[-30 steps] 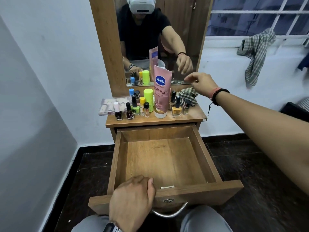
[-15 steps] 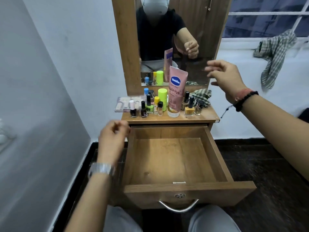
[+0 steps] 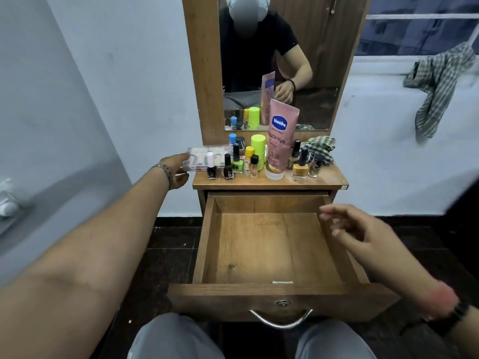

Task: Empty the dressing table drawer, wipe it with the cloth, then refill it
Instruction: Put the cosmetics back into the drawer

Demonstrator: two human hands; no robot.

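A person seated at a wooden dressing table (image 3: 334, 181) reaches the left hand (image 3: 176, 168) toward 10 o'clock, its fingers meeting the left end of a clear makeup palette (image 3: 199, 159) that overhangs the tabletop's left edge; whether the fingers actually pinch the palette cannot be told. The right hand (image 3: 363, 237) hovers at 3 o'clock over the right wall of the pulled-out drawer (image 3: 259, 294), fingers spread apart and holding nothing. The drawer's bare wooden floor shows only a small pale strip (image 3: 282, 282) by its front wall. On the tabletop at 12 o'clock stand a pink Vaseline lotion tube (image 3: 281, 141), cap down, a neon-green roll-on (image 3: 258, 150) just left of it, 2 dark nail polish bottles (image 3: 220, 169) near the front edge, and a yellow nail polish bottle (image 3: 300, 165) to the tube's right. The checked cloth (image 3: 320, 149) lies crumpled at the table's back right corner, below the mirror (image 3: 274, 60). A 2nd checked cloth (image 3: 438, 84) hangs from the window grille (image 3: 420, 16) at 2 o'clock.
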